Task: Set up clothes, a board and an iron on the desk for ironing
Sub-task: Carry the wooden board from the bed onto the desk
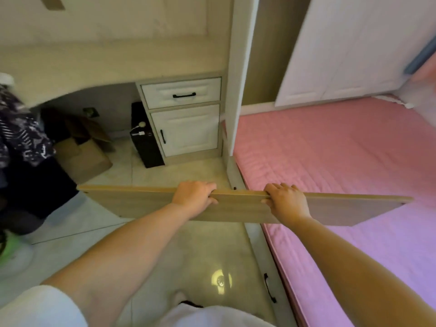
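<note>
Two hands are clamped on the top edge of a long wooden board [236,206], held on edge across the view above the tiled floor [165,244]. Left hand [194,194] is curled over the edge near the middle, thumb on the near face; right hand [286,200] grips likewise just beside it, w/ fingers wrapped over the far side. Board's left end is seen above open floor near a cardboard box [82,159]; its right end overhangs the pink mattress [342,161]. Desk [70,67] is seen further off, upper left, w/ a drawer cabinet [184,119] under its right end. Dark patterned clothes [21,128] are heaped at far left.
</note>
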